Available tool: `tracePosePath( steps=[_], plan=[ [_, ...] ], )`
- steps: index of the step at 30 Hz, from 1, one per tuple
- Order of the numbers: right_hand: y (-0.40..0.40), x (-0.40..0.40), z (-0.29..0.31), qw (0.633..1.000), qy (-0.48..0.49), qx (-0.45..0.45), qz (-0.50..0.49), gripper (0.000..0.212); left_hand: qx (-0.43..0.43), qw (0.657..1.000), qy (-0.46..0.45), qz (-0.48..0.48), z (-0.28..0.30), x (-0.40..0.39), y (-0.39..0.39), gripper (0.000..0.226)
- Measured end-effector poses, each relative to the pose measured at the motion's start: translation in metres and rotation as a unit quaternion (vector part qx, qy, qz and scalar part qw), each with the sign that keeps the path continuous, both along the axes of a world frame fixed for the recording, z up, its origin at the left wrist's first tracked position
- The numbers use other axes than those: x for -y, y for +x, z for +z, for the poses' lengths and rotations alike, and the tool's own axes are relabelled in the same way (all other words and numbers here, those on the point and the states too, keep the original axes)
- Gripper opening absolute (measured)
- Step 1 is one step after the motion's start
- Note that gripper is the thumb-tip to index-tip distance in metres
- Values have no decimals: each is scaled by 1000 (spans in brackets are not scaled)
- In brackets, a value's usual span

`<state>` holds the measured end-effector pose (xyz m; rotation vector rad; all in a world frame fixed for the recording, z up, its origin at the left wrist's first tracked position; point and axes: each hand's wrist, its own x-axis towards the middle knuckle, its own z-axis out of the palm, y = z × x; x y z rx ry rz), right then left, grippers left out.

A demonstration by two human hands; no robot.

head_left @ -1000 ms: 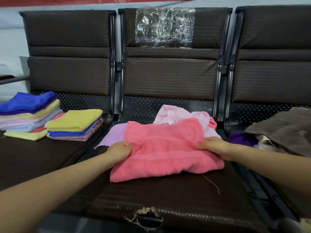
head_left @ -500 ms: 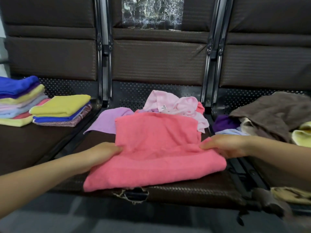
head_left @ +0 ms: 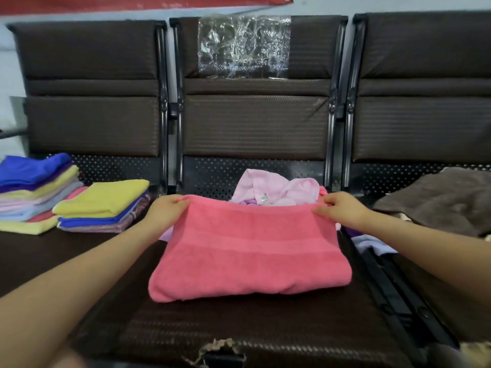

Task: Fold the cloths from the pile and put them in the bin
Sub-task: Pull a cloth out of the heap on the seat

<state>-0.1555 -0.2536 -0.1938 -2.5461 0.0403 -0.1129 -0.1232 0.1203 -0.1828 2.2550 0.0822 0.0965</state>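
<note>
Pink towel (head_left: 252,251), apparently doubled, smooth.

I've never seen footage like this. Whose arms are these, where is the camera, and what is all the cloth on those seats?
There is no machine here: a person wears a camera on the head, looking forward and down, so you see their own arms. The left hand and right hand each pinch a far corner of a pink towel lying on the middle seat of a bench. Behind it sits a heap of unfolded cloths. Folded cloths are stacked on the left seat; a brown towel lies on the right one. No bin is visible.
</note>
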Motion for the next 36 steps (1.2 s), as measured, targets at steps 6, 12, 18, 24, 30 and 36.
tracePosePath(
  steps=[6,12,18,24,30,36],
  plan=[
    [31,-2,-14,992,-93,-63,54,38,-66,995,33,-74,-5,15,-3,34],
    [39,-9,-26,994,-48,-40,85,45,-69,995,-15,-74,-18,15,11,50],
    [34,2,-25,993,-65,-42,93,40,-57,997,33,-49,-41,5,25,42],
    [24,4,-25,981,-123,-114,94,45,-69,988,118,-66,-45,6,33,44],
    [19,10,-6,990,-112,-71,55,43,-37,999,35,-11,-21,5,32,27],
    [8,1,75,981,71,171,-52,14,123,976,-175,29,47,-6,17,33]
  ],
)
